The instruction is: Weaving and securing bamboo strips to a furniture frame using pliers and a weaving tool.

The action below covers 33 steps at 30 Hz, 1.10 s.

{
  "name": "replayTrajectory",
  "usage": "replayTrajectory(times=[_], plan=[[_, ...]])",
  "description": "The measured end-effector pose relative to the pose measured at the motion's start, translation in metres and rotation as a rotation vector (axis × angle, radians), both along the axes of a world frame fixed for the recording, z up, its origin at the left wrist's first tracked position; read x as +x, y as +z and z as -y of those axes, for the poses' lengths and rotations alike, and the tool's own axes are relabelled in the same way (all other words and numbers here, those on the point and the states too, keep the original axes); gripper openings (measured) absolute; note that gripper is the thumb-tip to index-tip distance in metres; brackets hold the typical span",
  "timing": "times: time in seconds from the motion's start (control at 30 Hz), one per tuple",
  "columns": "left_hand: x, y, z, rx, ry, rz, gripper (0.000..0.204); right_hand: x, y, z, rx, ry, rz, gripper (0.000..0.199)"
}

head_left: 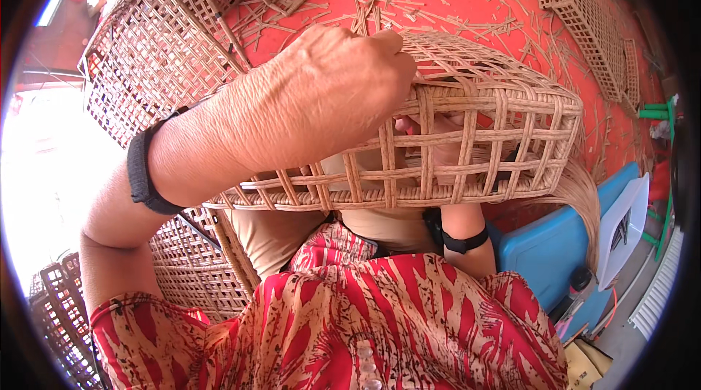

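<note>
A tan woven basket frame (380,198) with an open lattice side lies across my lap, tilted. My left hand (339,72) is closed in a fist at its upper edge, the back of the hand facing up. Whatever the fingers grip there is hidden beneath them. Through the lattice, my right hand (443,125) shows inside the basket, its fingers bent close under the same upper edge. Woven strips partly cover it, so anything held in it is hidden. Both wrists wear dark bands.
Large woven panels (157,61) stand at the left, and another woven piece (584,17) lies far right. Cut strips (475,25) litter the red floor. A bundle of long strands (584,196) hangs beside a blue stool or box (544,244) and a white tray (624,233).
</note>
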State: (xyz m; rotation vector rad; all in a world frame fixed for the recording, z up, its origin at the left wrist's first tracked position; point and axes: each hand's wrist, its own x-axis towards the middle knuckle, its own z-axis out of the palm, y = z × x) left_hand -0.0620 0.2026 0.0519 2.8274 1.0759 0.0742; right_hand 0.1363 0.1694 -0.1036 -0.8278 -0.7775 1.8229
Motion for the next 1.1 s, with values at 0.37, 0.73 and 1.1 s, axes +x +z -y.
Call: replayTrajectory(times=[0.37,0.73,1.1], plan=[[0.010,0.001,0.007,0.006,0.054,0.034,0.012,-0.005,-0.021,0.002,-0.023,0.083,-0.072,0.037],[0.006,-0.007,-0.002,-0.099,0.102,0.111,0.015,-0.013,-0.026,-0.003,0.011,0.044,-0.130,0.031],[0.006,-0.008,0.002,-0.087,0.063,0.156,0.028,-0.006,0.016,0.003,0.070,-0.038,-0.085,0.029]])
